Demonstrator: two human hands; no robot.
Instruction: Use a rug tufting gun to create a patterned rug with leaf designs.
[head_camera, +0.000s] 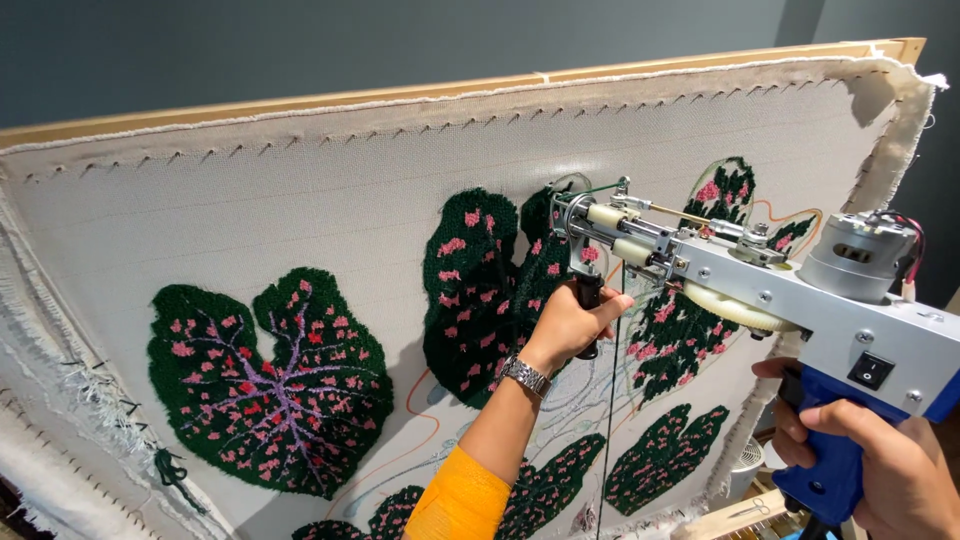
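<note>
Gripping the blue rear handle of the tufting gun (740, 285), the right hand (880, 455) is closed tight around it at the lower right, nearest the camera. Ahead of it, the left hand (572, 322) is wrapped shut on the gun's black front grip, a metal wristwatch (526, 376) and an orange sleeve (457, 500) trailing down the forearm. With its metal body and the motor sitting on top at the back, the gun looks rigid and weighty, rear-heavy by my judgement, so the two handles are the sound places to hold it; the exposed gear and the needle end are best kept clear of fingers. A thin green yarn (607, 400) hangs slack below the nose and could snag. The needle end meets the stretched backing cloth (300, 190) near the middle, among dark green tufted leaves (270, 385) flecked pink. That cloth looks taut yet yielding. Bare cloth lies open toward the upper left corner; the wooden frame (400, 95) bounds the top edge, and the right edge is close.
</note>
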